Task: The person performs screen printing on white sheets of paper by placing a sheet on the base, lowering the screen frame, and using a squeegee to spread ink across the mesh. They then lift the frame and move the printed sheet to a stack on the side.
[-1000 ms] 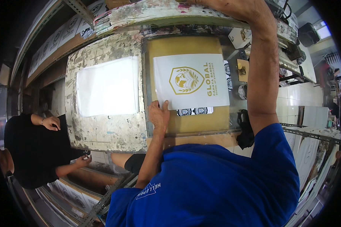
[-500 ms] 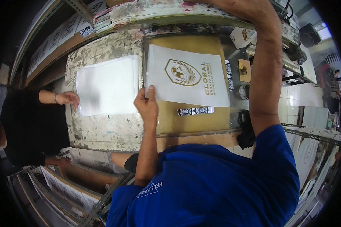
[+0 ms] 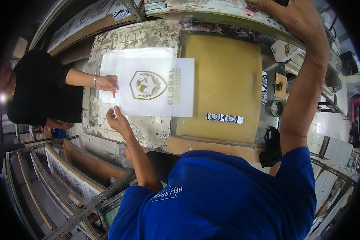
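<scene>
Head view: A printed white sheet (image 3: 157, 87) is stretching with its long axis left to right, the top of its gold crest pointing left, toward a co-worker (image 3: 40, 90), and its lettering standing along the right end. The sheet is hovering or lying, hard to tell which, over a white stack (image 3: 109, 62) on a mottled board (image 3: 98, 116), its right edge overlapping an amber panel (image 3: 228, 80). The left hand (image 3: 119, 122) is reaching the near left corner, thumb and fingers bending close; whether they are gripping it, nobody can tell. The co-worker's hand (image 3: 107, 83) is meeting the left edge farther up. The right hand (image 3: 298, 16) is reaching a paint-stained frame (image 3: 212, 9), its fingers running partly out of view, their closure impossible to tell. Compared with 0.5 s earlier, the sheet is sitting farther left, off most of the panel, and the co-worker's hand is now reaching it. Amber surface is spreading rightward from the sheet, 1 black-and-white strip (image 3: 224, 118) lying toward the near edge.
</scene>
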A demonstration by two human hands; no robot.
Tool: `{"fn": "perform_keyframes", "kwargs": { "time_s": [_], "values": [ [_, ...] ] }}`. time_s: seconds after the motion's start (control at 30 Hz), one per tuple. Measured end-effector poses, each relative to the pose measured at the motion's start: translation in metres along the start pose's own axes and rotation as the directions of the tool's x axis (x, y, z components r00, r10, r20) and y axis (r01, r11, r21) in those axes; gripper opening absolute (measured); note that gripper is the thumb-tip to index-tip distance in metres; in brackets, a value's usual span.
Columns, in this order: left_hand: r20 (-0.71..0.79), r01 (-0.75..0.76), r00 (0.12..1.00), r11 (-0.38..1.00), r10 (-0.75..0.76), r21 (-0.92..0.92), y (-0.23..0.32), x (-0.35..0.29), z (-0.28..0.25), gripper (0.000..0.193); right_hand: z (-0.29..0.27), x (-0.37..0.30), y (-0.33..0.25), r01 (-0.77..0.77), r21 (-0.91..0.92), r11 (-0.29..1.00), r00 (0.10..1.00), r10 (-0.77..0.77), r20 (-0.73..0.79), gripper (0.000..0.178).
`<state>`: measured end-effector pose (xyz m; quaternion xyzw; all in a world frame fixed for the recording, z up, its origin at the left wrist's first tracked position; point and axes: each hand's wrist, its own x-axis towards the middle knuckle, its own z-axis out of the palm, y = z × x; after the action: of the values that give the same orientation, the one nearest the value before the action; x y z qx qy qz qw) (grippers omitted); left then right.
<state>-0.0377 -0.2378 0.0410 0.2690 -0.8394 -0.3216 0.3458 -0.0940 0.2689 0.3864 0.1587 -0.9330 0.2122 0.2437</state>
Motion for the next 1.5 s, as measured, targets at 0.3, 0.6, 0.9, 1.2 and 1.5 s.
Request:
{"fn": "perform_keyframes", "kwargs": {
  "time_s": [0.3,0.6,0.9,1.2,1.5],
  "values": [
    [0.242,-0.582,0.732,0.769,0.637,-0.264,0.057,-0.052,0.028,0.039,-0.001,-0.006,-0.032,0.035,-0.06,0.998,0.998,-0.038,-0.05,0.05],
    [0.501,-0.329,0.795,0.937,0.343,-0.118,0.011,-0.097,0.08,0.03,-0.003,-0.005,-0.024,-0.023,-0.05,0.999,1.0,0.022,-0.014,0.05],
    [0.231,-0.073,0.956,0.909,0.181,-0.41,0.065,-0.052,0.074,0.018,-0.011,0.006,-0.013,-0.103,-0.06,0.993,0.991,0.107,0.085,0.058],
    [0.75,-0.347,0.321,0.809,0.577,-0.474,0.141,-0.12,0.043,0.035,-0.003,-0.005,-0.026,-0.013,-0.121,0.993,0.999,0.008,-0.037,0.061],
    [0.784,-0.637,0.077,0.635,0.616,-0.436,0.132,-0.175,0.117,0.058,-0.005,0.005,0.004,-0.048,-0.037,0.998,0.999,0.049,0.002,0.061]
  ]
}}
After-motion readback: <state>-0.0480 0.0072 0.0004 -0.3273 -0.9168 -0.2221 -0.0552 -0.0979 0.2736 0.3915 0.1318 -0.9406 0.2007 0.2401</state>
